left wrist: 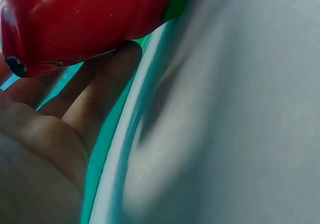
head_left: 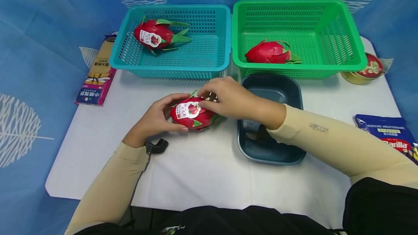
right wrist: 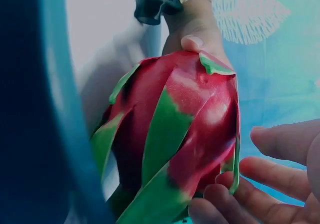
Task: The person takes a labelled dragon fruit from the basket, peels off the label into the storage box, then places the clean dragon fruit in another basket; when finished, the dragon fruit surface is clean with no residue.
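A red dragon fruit (head_left: 209,117) with green leaf tips lies sideways above the white table, a white label (head_left: 188,110) on its upper side. My left hand (head_left: 156,117) grips its left end, thumb along the near side and fingers beyond. Those fingers (left wrist: 107,86) show under the fruit in the left wrist view. My right hand (head_left: 225,95) is over the leafy end. In the right wrist view its loosely bent fingers (right wrist: 250,189) are at the fruit's leaves (right wrist: 165,134), while the thumb (right wrist: 280,136) stands apart from the skin.
A blue basket (head_left: 169,72) holds a labelled dragon fruit (head_left: 156,33); a green basket (head_left: 298,66) holds another (head_left: 269,53). My right forearm crosses a dark tray (head_left: 272,159) with partly hidden contents. Packets (head_left: 96,71) (head_left: 386,130) and a tin (head_left: 362,77) lie at the sides.
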Demonstrator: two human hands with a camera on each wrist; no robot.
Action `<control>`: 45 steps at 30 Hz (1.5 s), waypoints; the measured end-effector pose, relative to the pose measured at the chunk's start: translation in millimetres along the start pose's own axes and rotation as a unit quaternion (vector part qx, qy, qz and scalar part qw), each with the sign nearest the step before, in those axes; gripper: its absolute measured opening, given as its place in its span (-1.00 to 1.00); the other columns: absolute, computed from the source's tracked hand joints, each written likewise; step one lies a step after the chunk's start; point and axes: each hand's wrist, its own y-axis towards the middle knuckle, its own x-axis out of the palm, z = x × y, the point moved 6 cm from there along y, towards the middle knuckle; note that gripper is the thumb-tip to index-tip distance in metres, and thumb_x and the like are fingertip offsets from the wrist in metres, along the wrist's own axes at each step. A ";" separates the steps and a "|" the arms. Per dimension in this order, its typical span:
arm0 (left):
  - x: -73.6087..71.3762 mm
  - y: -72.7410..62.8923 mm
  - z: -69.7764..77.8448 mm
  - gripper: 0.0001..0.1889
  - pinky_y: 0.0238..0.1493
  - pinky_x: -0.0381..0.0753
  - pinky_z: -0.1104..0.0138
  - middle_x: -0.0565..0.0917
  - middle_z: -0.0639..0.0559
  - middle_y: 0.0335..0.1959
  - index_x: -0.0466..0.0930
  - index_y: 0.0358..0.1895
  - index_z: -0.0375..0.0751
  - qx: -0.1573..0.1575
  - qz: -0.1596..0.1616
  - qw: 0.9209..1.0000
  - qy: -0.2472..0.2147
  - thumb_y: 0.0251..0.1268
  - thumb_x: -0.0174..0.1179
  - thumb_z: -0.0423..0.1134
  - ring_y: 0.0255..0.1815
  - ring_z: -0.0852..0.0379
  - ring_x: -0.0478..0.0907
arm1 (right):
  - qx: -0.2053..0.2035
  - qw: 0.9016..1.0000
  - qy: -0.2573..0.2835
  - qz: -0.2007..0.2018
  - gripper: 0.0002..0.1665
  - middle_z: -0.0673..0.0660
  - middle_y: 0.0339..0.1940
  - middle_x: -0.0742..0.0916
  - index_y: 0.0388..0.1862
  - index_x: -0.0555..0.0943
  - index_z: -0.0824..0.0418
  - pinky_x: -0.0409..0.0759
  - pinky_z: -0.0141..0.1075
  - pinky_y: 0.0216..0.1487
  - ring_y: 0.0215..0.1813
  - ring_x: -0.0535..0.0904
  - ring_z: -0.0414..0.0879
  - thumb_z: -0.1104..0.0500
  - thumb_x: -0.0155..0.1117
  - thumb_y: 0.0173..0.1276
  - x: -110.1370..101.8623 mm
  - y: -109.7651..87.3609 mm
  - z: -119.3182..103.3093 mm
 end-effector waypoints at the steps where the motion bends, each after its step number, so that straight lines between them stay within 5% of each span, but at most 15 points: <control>1: 0.7 0.6 0.5 -0.05 0.23 0.63 0.12 0.43 -0.12 0.48 0.37 0.51 -0.35 0.002 0.000 1.000 0.000 -0.04 0.63 -0.58 0.44 -0.14 0.38 | -0.004 1.000 -0.007 0.002 -0.65 0.06 -0.03 0.80 0.09 0.79 0.24 0.66 -0.19 0.01 -0.01 0.67 -0.08 0.11 0.53 0.41 1.1 0.7 -1.5; 9: 3.4 3.9 0.2 -0.05 0.18 0.66 0.11 0.46 -0.14 0.44 0.40 0.49 -0.35 0.012 0.001 1.000 -0.004 -0.08 0.63 -0.60 0.38 -0.16 0.44 | -0.004 1.000 -0.023 0.013 -0.78 0.07 -0.14 0.75 -0.10 0.83 0.25 0.64 -0.21 -0.01 -0.02 0.63 -0.09 0.12 0.53 0.41 4.1 -0.1 -6.1; 18: 4.9 5.7 0.9 -0.04 0.16 0.68 0.13 0.50 -0.10 0.41 0.45 0.47 -0.34 0.028 0.009 1.000 0.011 -0.16 0.65 -0.62 0.36 -0.12 0.46 | 0.027 0.999 0.021 0.016 -0.89 -0.02 -0.33 0.72 -0.29 0.79 0.19 0.61 -0.26 -0.17 -0.20 0.60 -0.13 0.18 0.55 0.38 1.9 1.4 -10.2; 28: 7.1 8.2 4.0 -0.07 0.13 0.70 0.12 0.54 -0.11 0.38 0.47 0.45 -0.33 0.048 0.008 0.999 0.018 -0.14 0.64 -0.63 0.30 -0.12 0.50 | -0.039 0.994 0.076 0.073 -0.91 -0.06 -0.24 0.72 -0.19 0.75 0.19 0.64 -0.27 -0.22 -0.19 0.56 -0.17 0.21 0.50 0.41 -12.7 -17.6 -36.6; 32: 5.3 6.9 5.3 -0.05 0.15 0.69 0.14 0.52 -0.10 0.39 0.47 0.46 -0.32 0.041 0.014 0.999 0.029 -0.15 0.66 -0.61 0.33 -0.11 0.47 | -0.028 0.991 0.085 0.097 -0.87 -0.02 -0.21 0.71 -0.13 0.75 0.23 0.67 -0.20 -0.19 -0.18 0.59 -0.16 0.21 0.51 0.41 -27.1 -23.7 -31.6; 40: 5.2 3.4 4.6 -0.05 0.17 0.68 0.16 0.52 -0.07 0.40 0.49 0.46 -0.28 0.032 0.019 0.998 0.043 -0.15 0.68 -0.57 0.37 -0.09 0.43 | 0.047 0.998 0.037 0.001 -0.76 0.01 -0.24 0.69 -0.18 0.78 0.18 0.61 -0.23 -0.14 -0.13 0.58 -0.07 0.03 0.57 0.37 -6.3 -14.0 -7.7; 45: 6.8 3.2 4.8 -0.05 0.17 0.67 0.15 0.52 -0.07 0.40 0.49 0.46 -0.28 0.037 0.019 0.998 0.042 -0.16 0.67 -0.59 0.36 -0.09 0.44 | 0.054 0.998 0.030 -0.004 -0.75 0.01 -0.25 0.69 -0.20 0.75 0.18 0.59 -0.22 -0.14 -0.15 0.56 -0.08 0.04 0.56 0.38 4.6 -7.9 -5.3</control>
